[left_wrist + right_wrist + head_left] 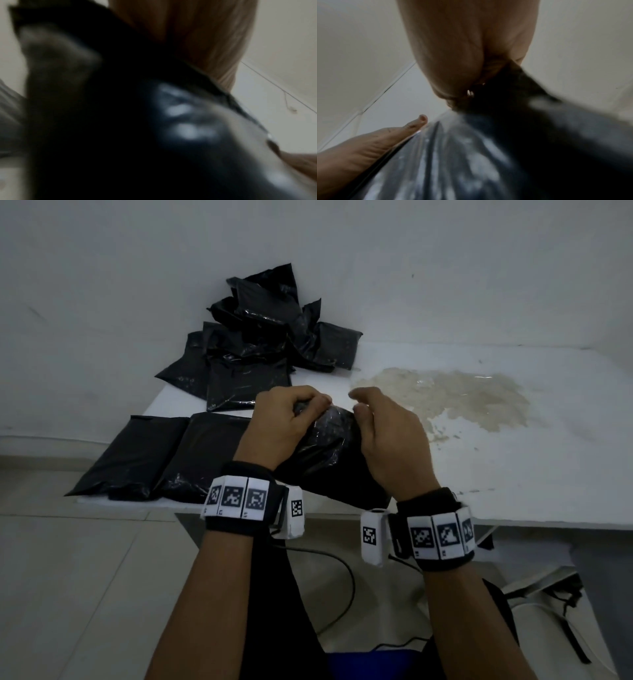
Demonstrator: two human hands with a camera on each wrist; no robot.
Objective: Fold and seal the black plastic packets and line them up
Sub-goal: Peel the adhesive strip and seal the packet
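Both hands work one black plastic packet (329,450) near the table's (513,474) front edge: the left hand (281,422) pinches its far end with curled fingers, and the right hand (387,436) curls round it too. Two flat packets (164,453) lie side by side at the front left corner, with a loose heap (260,344) at the back left.
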